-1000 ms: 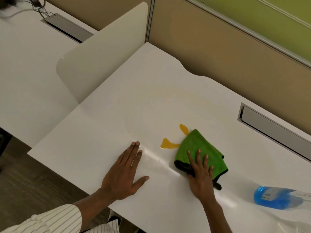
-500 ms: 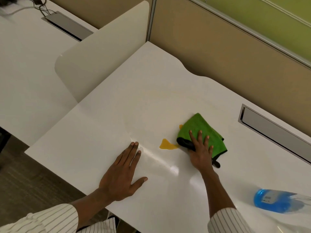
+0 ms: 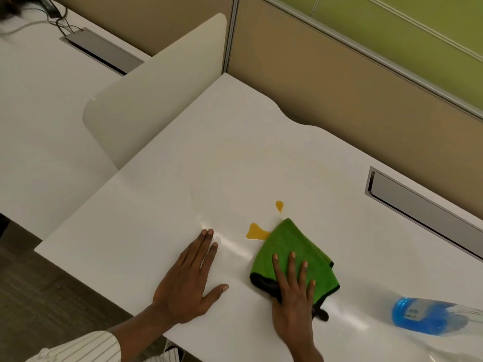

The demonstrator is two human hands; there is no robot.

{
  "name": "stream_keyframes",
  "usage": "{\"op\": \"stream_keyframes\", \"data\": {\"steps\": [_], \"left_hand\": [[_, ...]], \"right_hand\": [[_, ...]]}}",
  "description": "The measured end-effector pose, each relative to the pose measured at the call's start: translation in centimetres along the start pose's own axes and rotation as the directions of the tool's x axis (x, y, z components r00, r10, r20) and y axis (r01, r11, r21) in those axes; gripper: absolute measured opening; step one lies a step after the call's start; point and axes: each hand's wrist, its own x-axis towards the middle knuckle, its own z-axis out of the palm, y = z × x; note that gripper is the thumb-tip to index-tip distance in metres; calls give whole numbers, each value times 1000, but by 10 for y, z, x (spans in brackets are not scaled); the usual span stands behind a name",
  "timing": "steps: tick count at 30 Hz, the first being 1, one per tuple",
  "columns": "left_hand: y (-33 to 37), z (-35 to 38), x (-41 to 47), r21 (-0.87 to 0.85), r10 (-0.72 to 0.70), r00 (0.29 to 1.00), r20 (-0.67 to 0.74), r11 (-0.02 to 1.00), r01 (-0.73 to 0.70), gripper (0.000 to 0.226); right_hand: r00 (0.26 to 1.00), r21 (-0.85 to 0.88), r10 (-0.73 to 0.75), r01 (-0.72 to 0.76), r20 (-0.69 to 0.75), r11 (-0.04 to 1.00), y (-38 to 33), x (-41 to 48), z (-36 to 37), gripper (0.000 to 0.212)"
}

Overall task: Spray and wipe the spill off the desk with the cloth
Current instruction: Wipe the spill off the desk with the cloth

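Note:
A folded green cloth (image 3: 290, 249) with a dark edge lies on the white desk (image 3: 261, 158). My right hand (image 3: 294, 296) presses flat on the cloth's near half, fingers spread. An orange-yellow spill (image 3: 256, 232) shows at the cloth's far-left corner, touching it, and a smaller orange drop (image 3: 279, 205) sits just beyond. My left hand (image 3: 189, 280) rests flat on the desk to the left of the cloth, palm down and holding nothing. A spray bottle of blue liquid (image 3: 423, 320) stands at the right edge of the view, apart from both hands.
A grey cable slot (image 3: 418, 215) is set into the desk at the right. A cream divider panel (image 3: 156, 95) separates this desk from the neighbouring one on the left. Tan and green partition walls run behind. The desk's front edge is under my wrists.
My right hand has pulled the cloth back toward me from its farther position. The small orange drop, covered half a second ago, shows again. My left hand has stayed put.

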Motion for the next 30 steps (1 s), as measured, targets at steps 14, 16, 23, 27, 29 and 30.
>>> {"op": "stream_keyframes", "data": {"steps": [14,16,23,27,29,30], "left_hand": [[2,-4,1,-4,-8,1000,26,1000,8,97],[2,-5,1,-5,-12,999,33,1000,12,97],[2,-8,1,-19,-10,999,43,1000,11,97],[2,-7,2,-15,-6,999,48,1000,7,97],[2,-6,2,-13,-7,999,49,1000,7,98],[2,-5,2,-15,-6,999,47,1000,7,98]], "right_hand": [[995,107,62,-53,-82,993,43,109,-43,93],[995,115,76,-68,-67,991,51,131,-56,87],[996,44,61,-58,-73,997,51,113,-49,88],[995,29,58,-56,-75,998,37,40,-20,99],[996,36,74,-73,-39,997,27,-5,-6,104],[996,37,79,-77,-42,996,22,-25,-1,105]]}}
